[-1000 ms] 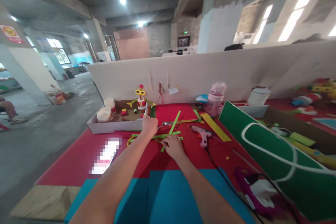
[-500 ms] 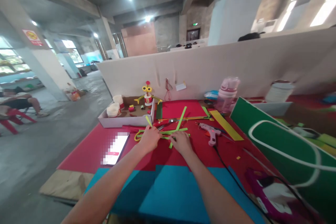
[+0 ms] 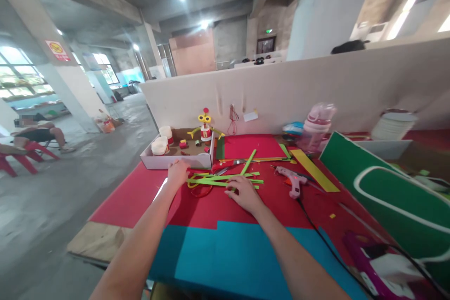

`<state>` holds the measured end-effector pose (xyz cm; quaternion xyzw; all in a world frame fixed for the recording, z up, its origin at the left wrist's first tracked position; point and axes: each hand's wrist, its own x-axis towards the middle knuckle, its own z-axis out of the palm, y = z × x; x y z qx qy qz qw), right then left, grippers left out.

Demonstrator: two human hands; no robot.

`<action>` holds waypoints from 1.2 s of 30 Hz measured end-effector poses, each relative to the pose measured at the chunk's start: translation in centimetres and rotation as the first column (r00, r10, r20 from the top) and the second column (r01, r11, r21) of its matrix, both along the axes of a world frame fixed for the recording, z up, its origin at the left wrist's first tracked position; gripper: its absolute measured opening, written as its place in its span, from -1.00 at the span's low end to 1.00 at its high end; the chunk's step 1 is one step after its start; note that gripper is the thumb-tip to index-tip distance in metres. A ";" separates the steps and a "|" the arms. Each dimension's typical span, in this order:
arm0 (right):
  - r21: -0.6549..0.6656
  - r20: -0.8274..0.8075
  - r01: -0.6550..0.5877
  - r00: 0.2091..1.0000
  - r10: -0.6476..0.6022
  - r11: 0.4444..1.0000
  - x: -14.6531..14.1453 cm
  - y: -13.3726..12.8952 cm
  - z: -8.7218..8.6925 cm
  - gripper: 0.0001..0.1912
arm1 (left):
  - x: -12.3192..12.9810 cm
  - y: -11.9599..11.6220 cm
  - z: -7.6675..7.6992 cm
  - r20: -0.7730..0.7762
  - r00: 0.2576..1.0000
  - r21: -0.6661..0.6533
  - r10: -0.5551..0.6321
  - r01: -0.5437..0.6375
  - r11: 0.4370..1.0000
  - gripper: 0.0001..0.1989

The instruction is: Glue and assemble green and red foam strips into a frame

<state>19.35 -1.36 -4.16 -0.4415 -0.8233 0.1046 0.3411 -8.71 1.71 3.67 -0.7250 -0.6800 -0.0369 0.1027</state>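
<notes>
My left hand (image 3: 177,176) is by the front wall of the white box (image 3: 176,163), over the top of a mostly covered phone (image 3: 161,189). Its fingers point away from me, so what they hold, if anything, is hidden. My right hand (image 3: 245,193) is closed on a light green paper strip (image 3: 249,160) that slants up and away from its fingers. Several more light green strips (image 3: 211,180) lie across each other between my hands. Beside them are scissors (image 3: 230,167) and yellow and red loops (image 3: 202,191).
A pink glue gun (image 3: 292,179) lies at right, its black cord (image 3: 316,234) running toward me. Past it are a yellow strip (image 3: 314,170) and a green board (image 3: 383,197). A yellow-eyed figure (image 3: 205,126) and white cups (image 3: 160,145) stand at the box. A person sits far left.
My left hand has moved left, away from the strips to the box's front. The short upright strip near it is gone from view there. My right hand stays at the slanting strip. The view has shifted.
</notes>
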 end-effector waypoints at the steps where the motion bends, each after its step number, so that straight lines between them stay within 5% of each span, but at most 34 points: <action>1: -0.003 -0.010 -0.046 0.999 0.046 0.999 -0.1 -0.1 -0.1 -0.88 | 0.4 0.3 -0.2 -0.013 1.000 -0.018 -0.009 0.009 1.000 -0.74; 14: -0.058 -0.023 -0.050 0.999 0.049 0.997 -0.3 0.1 -0.4 -0.92 | 3.0 2.8 -1.9 -0.103 0.980 0.004 -0.170 0.171 0.985 -0.72; 29: -0.034 -0.041 -0.061 0.997 0.060 0.998 -0.3 0.2 -0.4 -0.93 | -0.4 -0.1 4.7 -0.230 0.958 0.334 -0.174 0.246 0.910 -0.72; 36: -0.024 -0.028 -0.069 0.997 0.068 0.997 -0.2 0.2 -0.6 -0.91 | -1.5 0.5 4.4 -0.118 0.967 0.376 -0.225 0.254 0.891 -0.74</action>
